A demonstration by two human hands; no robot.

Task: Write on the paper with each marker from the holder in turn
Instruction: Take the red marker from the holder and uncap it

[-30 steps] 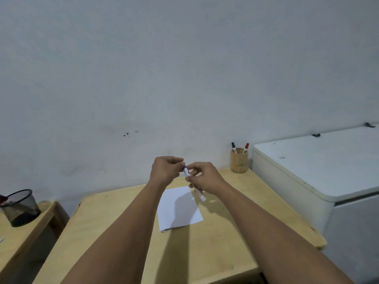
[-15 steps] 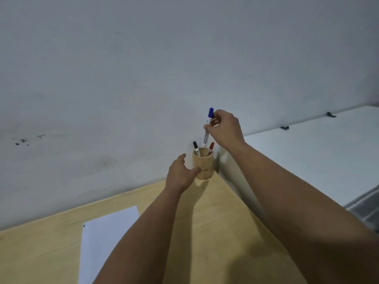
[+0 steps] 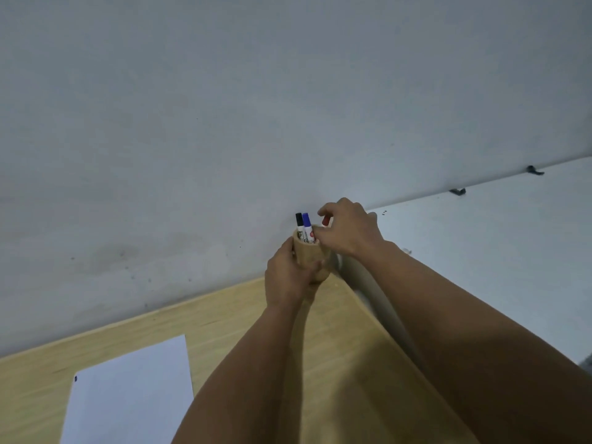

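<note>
A round wooden holder [image 3: 312, 256] stands at the table's far right corner against the wall. My left hand [image 3: 286, 278] is wrapped around its left side. A black-capped marker [image 3: 300, 225] and a blue-capped marker [image 3: 307, 227] stand inside it, side by side. My right hand [image 3: 347, 230] is over the holder's right rim, fingertips pinched on the red-capped marker [image 3: 325, 220], whose body is hidden by the fingers. The white paper [image 3: 128, 395] lies on the table at the lower left, with a small dark mark near its top left corner.
The light wooden table [image 3: 230, 312] runs along a plain grey wall [image 3: 256, 107]. A white cabinet top [image 3: 496, 238] with two small dark hinges stands right beside the table, just behind the holder.
The blue marker went from my right hand down into the holder. My left hand closed around the holder. My right hand shifted to the red marker.
</note>
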